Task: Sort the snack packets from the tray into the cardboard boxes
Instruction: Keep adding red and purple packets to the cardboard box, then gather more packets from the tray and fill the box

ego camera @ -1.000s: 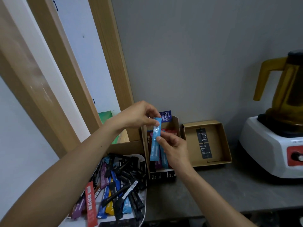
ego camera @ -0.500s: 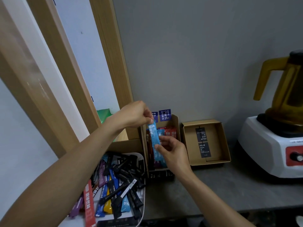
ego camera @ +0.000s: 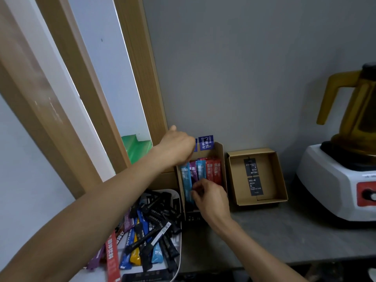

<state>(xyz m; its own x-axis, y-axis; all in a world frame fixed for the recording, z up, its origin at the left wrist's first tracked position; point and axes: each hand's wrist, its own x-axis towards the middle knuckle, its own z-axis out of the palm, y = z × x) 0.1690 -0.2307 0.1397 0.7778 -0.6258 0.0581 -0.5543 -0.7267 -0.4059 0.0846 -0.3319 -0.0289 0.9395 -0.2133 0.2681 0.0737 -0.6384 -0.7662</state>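
Observation:
A narrow cardboard box (ego camera: 223, 159) stands against the wall with blue, purple and red snack packets side by side in it. A light-blue packet (ego camera: 186, 180) lies along its left wall. My left hand (ego camera: 176, 146) holds the packet's top end with curled fingers. My right hand (ego camera: 210, 197) pinches its lower end inside the box. Below and to the left, the white tray (ego camera: 179, 259) holds several loose packets, mostly black, with blue, yellow, purple and red ones among them. A second, wider cardboard box (ego camera: 281, 176) to the right holds only two black labels.
A white blender base (ego camera: 333, 184) with an amber jug stands at the right on the grey counter (ego camera: 284, 237). A wooden frame (ego camera: 140, 78) runs up the left side, with a green object (ego camera: 136, 148) behind it. The counter's front edge is close below the tray.
Both hands lowered the light-blue packet from above the box down into its left side. The left hand moved up and back toward the wall; the right hand went down into the box.

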